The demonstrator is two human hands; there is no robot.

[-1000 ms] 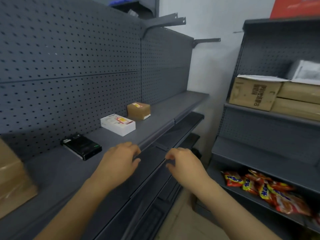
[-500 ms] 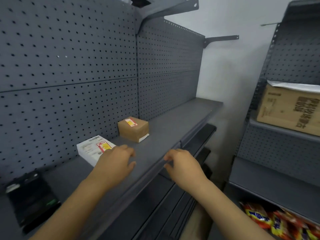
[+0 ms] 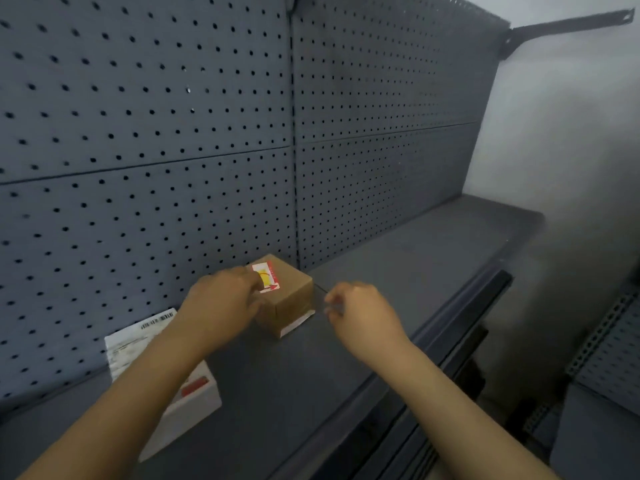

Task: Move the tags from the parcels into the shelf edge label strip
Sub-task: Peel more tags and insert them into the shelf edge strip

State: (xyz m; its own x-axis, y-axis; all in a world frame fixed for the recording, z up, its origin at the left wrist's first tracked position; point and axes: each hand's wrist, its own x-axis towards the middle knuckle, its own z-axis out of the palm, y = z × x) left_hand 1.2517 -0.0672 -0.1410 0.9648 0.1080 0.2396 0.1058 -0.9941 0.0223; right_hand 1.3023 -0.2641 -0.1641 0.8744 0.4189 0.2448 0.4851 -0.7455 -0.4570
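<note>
A small brown parcel [image 3: 292, 299] stands on the grey shelf [image 3: 408, 271] near the pegboard. A red, yellow and white tag [image 3: 267, 277] lies on its top. My left hand [image 3: 221, 303] rests against the parcel's left side, with its fingertips touching the tag's left edge. My right hand [image 3: 360, 313] hovers just right of the parcel, fingers loosely curled and holding nothing. A white parcel [image 3: 162, 375] with a printed label and a red tag [image 3: 194, 388] lies closer to me, partly hidden under my left forearm. The shelf's front edge strip [image 3: 446, 327] runs along the right.
A grey pegboard wall [image 3: 173, 133] backs the shelf. A bracket arm [image 3: 568, 26] juts out at the top right. Lower shelves [image 3: 471, 355] sit beneath the edge, and another shelving unit [image 3: 609, 358] stands at the right.
Both hands moved forward from the shelf's front edge to the brown parcel. The left hand now touches the tag. The view came closer, and the black parcel left the frame.
</note>
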